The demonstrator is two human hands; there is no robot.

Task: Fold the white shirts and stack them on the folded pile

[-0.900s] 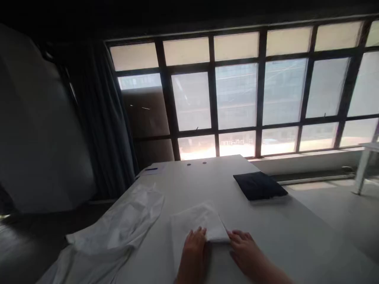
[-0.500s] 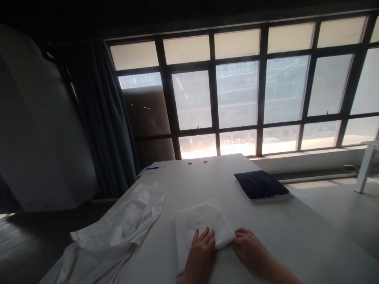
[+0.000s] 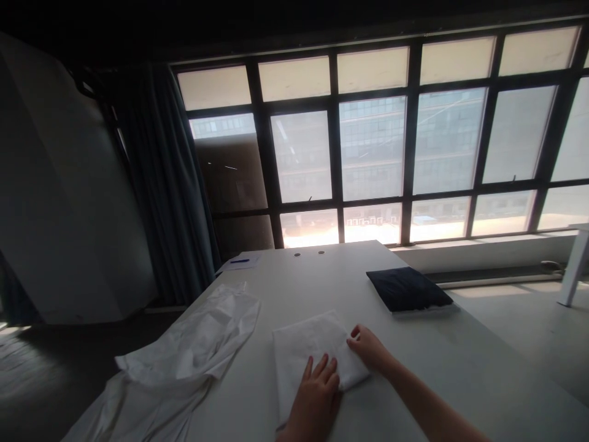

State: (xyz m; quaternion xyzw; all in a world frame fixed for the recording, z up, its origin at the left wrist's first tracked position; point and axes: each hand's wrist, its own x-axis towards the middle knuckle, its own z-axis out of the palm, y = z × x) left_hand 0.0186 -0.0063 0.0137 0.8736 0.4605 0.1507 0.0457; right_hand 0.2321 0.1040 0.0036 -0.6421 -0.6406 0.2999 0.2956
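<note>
While the left hand (image 3: pixel 316 396) lies open and flat on the folded white cloth (image 3: pixel 306 359), the right hand (image 3: pixel 368 347) touches that cloth's right edge, half-curled, grip unclear, a dark folded cloth (image 3: pixel 408 290) well apart on the white table (image 3: pixel 478 362).

Bright daylight through large windows (image 3: pixel 372 147), strong glare along the lower panes (image 3: pixel 368 224), dark room corner (image 3: pixel 55 184), wide-angle bowing toward the edges
</note>
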